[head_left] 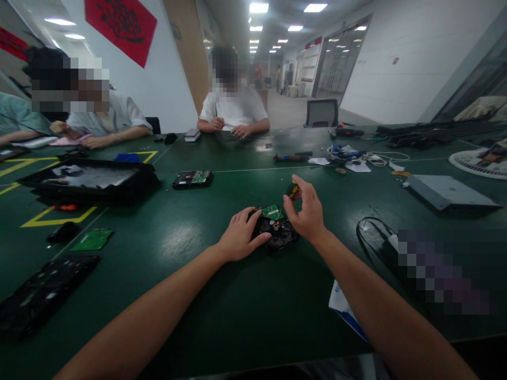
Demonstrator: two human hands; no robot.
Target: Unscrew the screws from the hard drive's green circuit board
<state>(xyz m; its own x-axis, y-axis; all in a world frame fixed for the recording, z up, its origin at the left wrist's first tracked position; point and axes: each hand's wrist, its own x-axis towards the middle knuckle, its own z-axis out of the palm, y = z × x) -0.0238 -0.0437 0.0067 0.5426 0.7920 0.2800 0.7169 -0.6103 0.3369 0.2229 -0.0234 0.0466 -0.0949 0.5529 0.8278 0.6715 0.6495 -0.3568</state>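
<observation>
The room runs back under rows of ceiling lights (pixel 259 8), with a pale wall (pixel 415 58) at right and a red banner (pixel 122 29) at upper left. A dark green surface (pixel 237 327) fills the foreground, marked at left with yellow tape (pixel 51 224). One person in white (pixel 241 108) sits at the far edge; another in a pale shirt (pixel 127 113) sits at left. A mesh-backed chair (pixel 322 112) stands beyond the far edge. A black tray (pixel 148 180) lies at left, a grey metal box (pixel 451 191) at right. The left hand (pixel 240 235), fingers spread, rests on a hard drive (pixel 279 232) lying at the centre of the surface, green board exposed. A loose circuit board (pixel 92 239) lies at left. The right hand (pixel 309 211), beside the drive, has its fingers closed around a small yellow-and-black tool (pixel 293 189).
</observation>
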